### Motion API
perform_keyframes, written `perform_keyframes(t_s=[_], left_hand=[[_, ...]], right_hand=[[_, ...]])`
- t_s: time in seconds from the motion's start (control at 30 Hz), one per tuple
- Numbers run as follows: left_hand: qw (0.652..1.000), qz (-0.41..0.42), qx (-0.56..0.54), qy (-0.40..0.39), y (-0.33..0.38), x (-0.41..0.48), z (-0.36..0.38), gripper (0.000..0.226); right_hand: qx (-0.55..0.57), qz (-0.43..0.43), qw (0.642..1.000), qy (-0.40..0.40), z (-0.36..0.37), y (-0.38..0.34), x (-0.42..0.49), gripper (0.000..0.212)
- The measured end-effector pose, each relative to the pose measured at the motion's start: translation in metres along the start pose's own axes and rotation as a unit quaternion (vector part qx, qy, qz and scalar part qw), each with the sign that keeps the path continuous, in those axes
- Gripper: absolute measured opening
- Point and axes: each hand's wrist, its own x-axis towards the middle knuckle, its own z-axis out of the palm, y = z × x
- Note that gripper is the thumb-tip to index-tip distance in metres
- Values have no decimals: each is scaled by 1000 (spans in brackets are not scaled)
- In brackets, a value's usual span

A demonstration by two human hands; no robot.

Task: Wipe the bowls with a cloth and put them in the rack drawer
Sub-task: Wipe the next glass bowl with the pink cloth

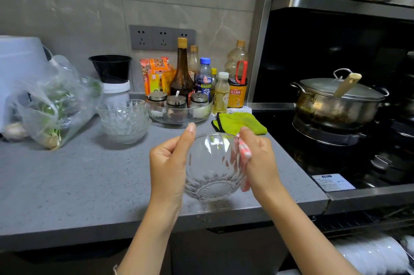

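Fingers (187,140) of the left hand (167,162) curled round the glass bowl (212,167) above the worktop (78,185) edge, lower centre; right hand (259,158) pinching a pink-white cloth (244,151) against its side. Looks mid-wipe: stacked bowls (124,120) centre left waiting, rack drawer (369,250) lower right yet to receive this one.

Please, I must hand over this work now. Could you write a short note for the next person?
Left grip holds the clear cut-glass bowl over the grey counter.
Right grip presses a pink-and-white cloth on its right side.
Stack of clear glass bowls stands on the counter, back left.
Done: no glass bowl seen in the wire rack drawer, lower right.
Left: finish wiping this bowl, stow it, then the stack.
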Motion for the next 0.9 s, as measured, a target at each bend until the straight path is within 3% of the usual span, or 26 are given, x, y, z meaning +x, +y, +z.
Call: perform_keyframes(t_s=[0.2, 0.3, 0.37, 0.47, 0.6, 0.67, 0.73, 0.8, 0.83, 0.9], left_hand=[[974, 109, 193, -49, 19, 8, 0, 54], [929, 185, 296, -122, 26, 13, 8, 54], [910, 213, 331, -127, 26, 16, 14, 57], [923, 209, 311, -88, 23, 17, 18, 60], [977, 100, 184, 29, 12, 15, 21, 62], [982, 67, 160, 70, 5, 14, 25, 61], [986, 45, 140, 75, 1, 11, 31, 61], [989, 33, 128, 70, 0, 6, 35, 60], [988, 39, 132, 70, 2, 5, 36, 60], [987, 47, 134, 81, 5, 4, 35, 60]], right_hand=[[-41, -74, 996, -3, -2, -21, 4, 59], [-100, -125, 987, -23, 1, -20, 11, 56], [-116, -137, 983, -24, 3, -18, 13, 54], [-76, -163, 984, -1, 5, -12, 11, 54], [-122, -206, 971, 23, 11, 8, -1, 41], [-222, -260, 940, 20, 17, 15, -8, 44], [-350, -338, 873, 39, 22, 14, -10, 47], [-380, -377, 843, 52, 22, 11, -6, 46], [-353, -369, 859, 47, 20, 9, -2, 45], [-232, -294, 927, 21, 11, 5, 8, 42]])
